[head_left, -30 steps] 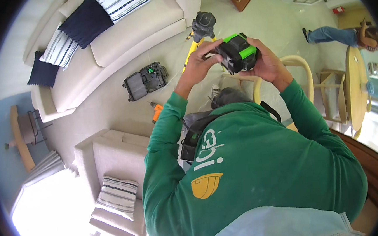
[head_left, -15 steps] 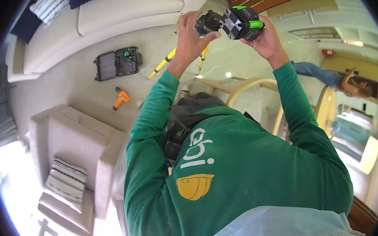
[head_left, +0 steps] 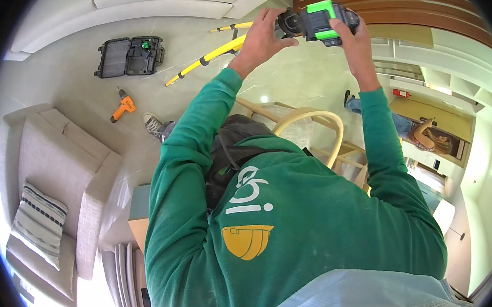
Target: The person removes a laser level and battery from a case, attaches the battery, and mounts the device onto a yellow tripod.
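Note:
My right hand [head_left: 355,46] grips a black and bright green laser level [head_left: 321,24], with the thumb lying along its side. The laser level's left end meets the black tripod head [head_left: 289,22]; whether it is fastened there I cannot tell. My left hand [head_left: 262,43] is closed around the tripod head from the left, thumb sticking out below it, and its fingertips are partly hidden. Yellow tripod legs [head_left: 211,54] with black joints slant down to the left behind my left hand.
An open black case [head_left: 131,56] and an orange drill [head_left: 123,107] lie on the floor to the left. A wooden chair [head_left: 317,114] stands close by my body. An armchair [head_left: 57,144] and a sofa [head_left: 162,14] flank the area. Another person [head_left: 421,130] is at the right.
The laser level, earlier tilted and slightly off the tripod head, now lies in line against it. My right hand has turned with it. The view has shifted, showing more of the yellow legs.

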{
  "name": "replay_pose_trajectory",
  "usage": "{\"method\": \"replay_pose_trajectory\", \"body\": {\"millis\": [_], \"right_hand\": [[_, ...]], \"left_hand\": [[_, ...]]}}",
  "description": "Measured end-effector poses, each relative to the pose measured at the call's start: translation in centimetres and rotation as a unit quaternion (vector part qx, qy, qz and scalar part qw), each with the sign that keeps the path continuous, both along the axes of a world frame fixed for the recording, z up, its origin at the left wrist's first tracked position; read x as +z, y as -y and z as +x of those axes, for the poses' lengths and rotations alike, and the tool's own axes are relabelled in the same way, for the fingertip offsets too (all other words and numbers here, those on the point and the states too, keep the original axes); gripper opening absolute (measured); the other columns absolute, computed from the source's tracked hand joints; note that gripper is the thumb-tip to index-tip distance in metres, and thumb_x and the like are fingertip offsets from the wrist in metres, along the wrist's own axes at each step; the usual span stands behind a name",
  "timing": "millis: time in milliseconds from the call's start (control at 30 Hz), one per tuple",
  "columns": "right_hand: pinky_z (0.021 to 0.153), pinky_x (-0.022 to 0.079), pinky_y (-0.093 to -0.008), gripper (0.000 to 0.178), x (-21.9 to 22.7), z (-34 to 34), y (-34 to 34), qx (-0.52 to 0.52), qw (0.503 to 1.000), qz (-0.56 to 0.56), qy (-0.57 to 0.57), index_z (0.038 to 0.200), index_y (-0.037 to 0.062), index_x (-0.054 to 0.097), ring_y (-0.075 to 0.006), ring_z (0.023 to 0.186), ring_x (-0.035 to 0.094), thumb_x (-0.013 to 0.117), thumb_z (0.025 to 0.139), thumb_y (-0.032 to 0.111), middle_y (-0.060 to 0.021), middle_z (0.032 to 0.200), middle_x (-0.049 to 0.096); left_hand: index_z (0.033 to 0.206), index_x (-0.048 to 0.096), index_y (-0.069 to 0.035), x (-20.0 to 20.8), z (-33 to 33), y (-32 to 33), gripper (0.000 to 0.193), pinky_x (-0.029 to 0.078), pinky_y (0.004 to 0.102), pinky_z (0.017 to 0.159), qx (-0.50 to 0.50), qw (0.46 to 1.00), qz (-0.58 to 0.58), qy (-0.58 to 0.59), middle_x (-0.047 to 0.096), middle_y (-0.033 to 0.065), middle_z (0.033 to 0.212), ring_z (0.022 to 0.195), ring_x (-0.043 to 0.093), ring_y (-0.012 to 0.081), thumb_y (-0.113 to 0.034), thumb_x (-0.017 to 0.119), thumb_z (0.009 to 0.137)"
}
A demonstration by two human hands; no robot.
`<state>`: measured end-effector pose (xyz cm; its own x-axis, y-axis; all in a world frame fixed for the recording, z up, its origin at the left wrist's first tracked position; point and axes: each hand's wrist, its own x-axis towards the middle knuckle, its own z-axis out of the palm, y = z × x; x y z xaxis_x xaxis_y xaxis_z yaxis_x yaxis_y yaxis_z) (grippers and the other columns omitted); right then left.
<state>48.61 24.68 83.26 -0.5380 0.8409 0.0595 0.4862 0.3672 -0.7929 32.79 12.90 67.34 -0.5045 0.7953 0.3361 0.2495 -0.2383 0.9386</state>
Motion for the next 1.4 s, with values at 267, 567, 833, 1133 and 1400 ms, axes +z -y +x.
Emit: {"method": "replay_pose_trajectory", "body": {"millis": [267,567,833,1133,1400], "right_hand": [[0.097,0.057,-0.0349,0.082,0.0,-2.4,1.8,0.079,0.973,0.174,0.128,0.148,-0.0051,0.048,-0.0229,0.110,0.071,0.086,0.089,0.036,-0.0177,0.126,0.070],[0.096,0.057,-0.0343,0.080,-1.3,-1.2,0.9,0.067,0.976,0.186,0.095,0.147,-0.0060,0.049,-0.0222,0.109,0.071,0.086,0.090,0.035,-0.0176,0.125,0.071],[0.096,0.056,-0.0324,0.075,-1.1,-1.7,0.9,0.064,0.976,0.174,0.114,0.144,-0.0072,0.052,-0.0189,0.108,0.069,0.086,0.091,0.033,-0.0148,0.124,0.070],[0.091,0.058,-0.0308,0.078,-0.1,-1.4,0.6,0.063,0.986,0.123,0.094,0.143,-0.0083,0.051,-0.0175,0.105,0.069,0.088,0.088,0.033,-0.0143,0.123,0.069],[0.086,0.060,-0.0333,0.078,1.9,1.0,-2.1,-0.036,0.990,0.013,0.133,0.143,-0.0042,0.054,-0.0185,0.103,0.069,0.089,0.086,0.037,-0.0132,0.121,0.068]], "left_hand": [[0.144,0.053,-0.009,-0.7,0.2,-0.6,0.087,0.056,0.0446,0.100,0.005,0.999,0.032,-0.008,0.058,0.0141,0.131,0.119,0.065,0.0346,-0.028,0.098,0.071],[0.143,0.056,-0.011,-0.8,0.2,-0.7,0.086,0.056,0.0437,0.098,0.006,0.999,0.035,-0.005,0.059,0.0130,0.127,0.118,0.065,0.0340,-0.026,0.098,0.070],[0.146,0.052,-0.012,-2.3,-0.1,-1.5,0.093,0.051,0.0484,0.104,0.001,0.998,0.059,0.004,0.059,0.0162,0.130,0.122,0.060,0.0379,-0.031,0.099,0.068],[0.147,0.049,-0.018,-3.7,1.1,-4.4,0.094,0.046,0.0566,0.102,0.012,0.998,0.010,-0.058,0.064,0.0092,0.128,0.125,0.060,0.0334,-0.046,0.094,0.069],[0.144,0.050,-0.022,-2.9,2.6,-6.9,0.090,0.046,0.0598,0.101,0.008,0.997,-0.030,-0.064,0.063,0.0076,0.123,0.123,0.061,0.0324,-0.043,0.094,0.069]]}}
